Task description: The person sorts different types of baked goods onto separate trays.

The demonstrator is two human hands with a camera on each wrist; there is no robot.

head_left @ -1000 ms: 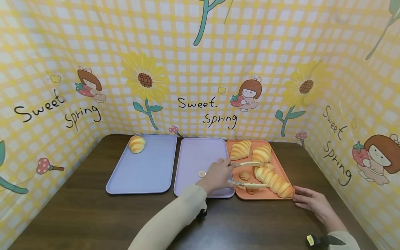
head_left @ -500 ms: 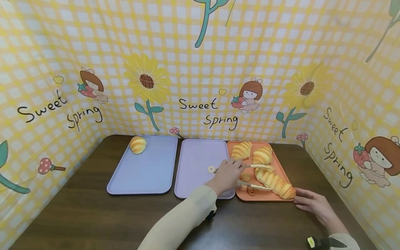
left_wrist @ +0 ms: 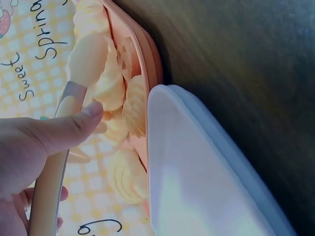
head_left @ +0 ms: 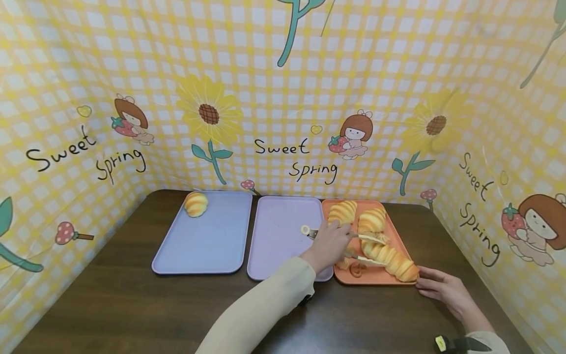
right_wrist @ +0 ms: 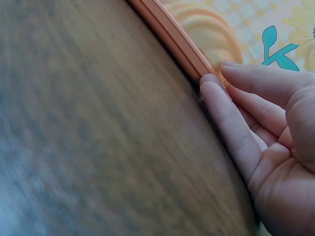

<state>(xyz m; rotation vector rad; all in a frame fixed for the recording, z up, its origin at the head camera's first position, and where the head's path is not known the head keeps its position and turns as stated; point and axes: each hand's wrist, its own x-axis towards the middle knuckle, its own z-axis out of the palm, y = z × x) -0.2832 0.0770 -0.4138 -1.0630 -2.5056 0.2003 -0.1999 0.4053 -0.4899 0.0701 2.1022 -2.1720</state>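
Note:
My left hand (head_left: 330,245) holds a pair of tongs (head_left: 372,238), thumb pressed on one arm in the left wrist view. Their two pale tips stand apart over the orange tray (head_left: 398,236), on both sides of the near end of a long ridged bread roll (head_left: 391,258). A brown pretzel (head_left: 357,269) lies just below the lower tip. Two striped buns, one a bun (head_left: 342,212) and the other a rounder bun (head_left: 372,219), sit at the tray's back. My right hand (head_left: 444,290) pinches the tray's front right corner, its thumb (right_wrist: 229,123) against the outer rim.
A lilac tray (head_left: 283,216) adjoins the orange one, under my left wrist. Farther left lies a blue tray (head_left: 208,246) with one striped bun (head_left: 196,204) in its back corner. A checked cloth (head_left: 283,108) hangs behind the dark wooden table (head_left: 110,305).
My left hand has moved right and slightly back with the tongs, whose ring end has shifted right over the lilac tray. My right hand stays at the tray corner.

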